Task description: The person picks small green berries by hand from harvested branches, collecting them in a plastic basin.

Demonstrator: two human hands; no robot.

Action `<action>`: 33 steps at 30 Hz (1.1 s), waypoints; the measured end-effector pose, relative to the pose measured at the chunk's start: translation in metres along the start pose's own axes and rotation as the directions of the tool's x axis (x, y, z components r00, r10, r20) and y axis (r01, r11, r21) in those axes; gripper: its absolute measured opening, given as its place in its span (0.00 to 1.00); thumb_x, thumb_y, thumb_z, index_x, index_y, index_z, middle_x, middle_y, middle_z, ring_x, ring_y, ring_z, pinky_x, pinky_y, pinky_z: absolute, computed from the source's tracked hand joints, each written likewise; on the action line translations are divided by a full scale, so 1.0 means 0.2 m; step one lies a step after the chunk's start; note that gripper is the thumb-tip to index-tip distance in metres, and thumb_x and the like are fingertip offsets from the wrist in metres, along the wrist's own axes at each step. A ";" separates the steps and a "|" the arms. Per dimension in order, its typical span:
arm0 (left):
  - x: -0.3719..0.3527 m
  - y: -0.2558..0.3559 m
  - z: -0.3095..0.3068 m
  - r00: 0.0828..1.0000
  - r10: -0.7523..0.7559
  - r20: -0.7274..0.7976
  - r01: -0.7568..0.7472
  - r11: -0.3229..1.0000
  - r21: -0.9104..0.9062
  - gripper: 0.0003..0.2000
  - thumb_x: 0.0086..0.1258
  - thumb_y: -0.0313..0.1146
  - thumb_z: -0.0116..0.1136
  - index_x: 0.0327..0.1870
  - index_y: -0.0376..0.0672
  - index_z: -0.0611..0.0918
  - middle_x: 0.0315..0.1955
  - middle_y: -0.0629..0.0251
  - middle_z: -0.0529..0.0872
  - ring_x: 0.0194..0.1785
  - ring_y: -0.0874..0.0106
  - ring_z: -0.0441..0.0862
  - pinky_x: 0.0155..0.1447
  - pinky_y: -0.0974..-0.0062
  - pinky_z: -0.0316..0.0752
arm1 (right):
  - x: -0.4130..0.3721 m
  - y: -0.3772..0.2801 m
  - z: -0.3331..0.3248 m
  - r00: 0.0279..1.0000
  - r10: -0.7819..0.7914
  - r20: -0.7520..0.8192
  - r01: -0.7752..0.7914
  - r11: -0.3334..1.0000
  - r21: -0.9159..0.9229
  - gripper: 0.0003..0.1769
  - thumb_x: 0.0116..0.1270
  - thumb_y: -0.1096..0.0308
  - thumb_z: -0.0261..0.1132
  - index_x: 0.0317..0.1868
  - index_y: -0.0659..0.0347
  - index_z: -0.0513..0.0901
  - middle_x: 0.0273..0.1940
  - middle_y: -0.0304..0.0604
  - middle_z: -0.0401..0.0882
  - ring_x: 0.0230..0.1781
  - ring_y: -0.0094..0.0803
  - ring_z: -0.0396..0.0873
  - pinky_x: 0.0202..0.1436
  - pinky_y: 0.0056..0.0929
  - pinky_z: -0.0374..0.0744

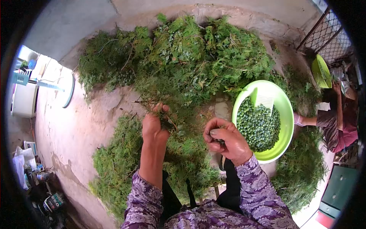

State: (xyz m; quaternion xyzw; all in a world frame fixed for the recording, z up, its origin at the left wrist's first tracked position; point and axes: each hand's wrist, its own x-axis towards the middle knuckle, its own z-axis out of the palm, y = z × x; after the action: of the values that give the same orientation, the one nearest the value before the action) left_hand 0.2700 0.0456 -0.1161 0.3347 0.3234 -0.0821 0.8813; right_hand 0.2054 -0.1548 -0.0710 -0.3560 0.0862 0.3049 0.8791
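My left hand (155,124) is closed around a leafy evergreen sprig (173,124), whose feathery green ends stick out past the fingers. Curled inward, my right hand (227,139) holds small dark-green cones (220,141), partly hidden by the thumb and fingers. Just right of that hand stands a lime-green basin (286,126). Many round green cones (259,126) fill its lower part, and a pale ribbed panel (264,100) shows at its upper side. Below both hands, cut evergreen branches (187,156) lie between my legs.
A large heap of evergreen branches (179,49) lies along the wall, with more piles at left and right. At the far right sits another person (339,118) beside a second green basin (321,71). A pedestal fan (68,90) stands at the left, near clutter.
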 end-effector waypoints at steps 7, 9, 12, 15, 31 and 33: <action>0.00 -0.03 0.01 0.997 -0.062 0.037 0.062 0.998 -0.017 0.05 0.64 0.28 0.48 0.39 0.42 0.72 0.22 0.70 0.75 0.23 0.77 0.66 0.27 0.79 0.63 | 0.08 0.11 0.06 0.878 -0.478 0.039 0.312 0.507 -0.804 0.13 0.51 0.69 0.66 0.36 0.64 0.74 0.27 0.36 0.73 0.24 0.23 0.71 0.23 0.22 0.70; 0.00 -0.04 0.01 0.998 -0.040 0.043 0.040 0.999 0.000 0.04 0.63 0.29 0.48 0.37 0.42 0.73 0.22 0.70 0.75 0.22 0.77 0.66 0.26 0.79 0.64 | 0.07 0.12 0.12 0.874 -0.486 0.017 0.228 0.377 -0.898 0.16 0.49 0.68 0.67 0.37 0.63 0.74 0.28 0.38 0.74 0.26 0.28 0.74 0.29 0.26 0.73; 0.00 -0.06 0.01 0.999 -0.022 0.035 0.021 0.999 0.025 0.03 0.63 0.29 0.49 0.36 0.42 0.73 0.22 0.69 0.75 0.21 0.76 0.67 0.26 0.78 0.65 | 0.08 0.14 0.14 0.815 -0.554 0.167 0.247 0.072 -0.966 0.17 0.48 0.65 0.69 0.37 0.62 0.74 0.29 0.44 0.75 0.26 0.32 0.75 0.28 0.27 0.72; 0.01 -0.07 0.02 1.000 -0.002 -0.005 0.002 0.999 0.033 0.04 0.62 0.29 0.50 0.35 0.41 0.73 0.21 0.69 0.75 0.22 0.75 0.69 0.26 0.76 0.68 | 0.11 0.17 0.11 0.753 -0.610 0.247 0.280 -0.043 -0.959 0.19 0.47 0.62 0.69 0.37 0.61 0.74 0.29 0.46 0.74 0.26 0.35 0.75 0.27 0.27 0.72; -0.04 -0.02 0.06 1.000 -0.009 -0.002 0.009 0.999 0.037 0.06 0.67 0.33 0.43 0.35 0.42 0.72 0.23 0.67 0.74 0.27 0.70 0.71 0.34 0.65 0.71 | 0.01 0.10 0.20 0.861 -0.497 0.106 0.267 0.265 -0.927 0.09 0.49 0.68 0.66 0.26 0.64 0.76 0.22 0.41 0.76 0.22 0.23 0.74 0.25 0.24 0.71; -0.01 0.01 0.02 0.998 0.046 0.037 -0.045 0.999 -0.022 0.05 0.67 0.32 0.42 0.34 0.43 0.71 0.22 0.68 0.73 0.26 0.71 0.70 0.35 0.64 0.70 | -0.02 0.15 0.21 0.843 -0.518 0.148 0.375 0.367 -0.851 0.08 0.51 0.68 0.64 0.25 0.64 0.76 0.22 0.40 0.76 0.23 0.23 0.75 0.26 0.23 0.72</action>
State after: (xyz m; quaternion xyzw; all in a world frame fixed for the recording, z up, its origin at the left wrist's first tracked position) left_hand 0.2717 0.0455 -0.1116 0.3309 0.3000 -0.0648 0.8923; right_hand 0.1816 -0.1122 -0.0557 -0.7720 -0.1122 0.0297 0.6250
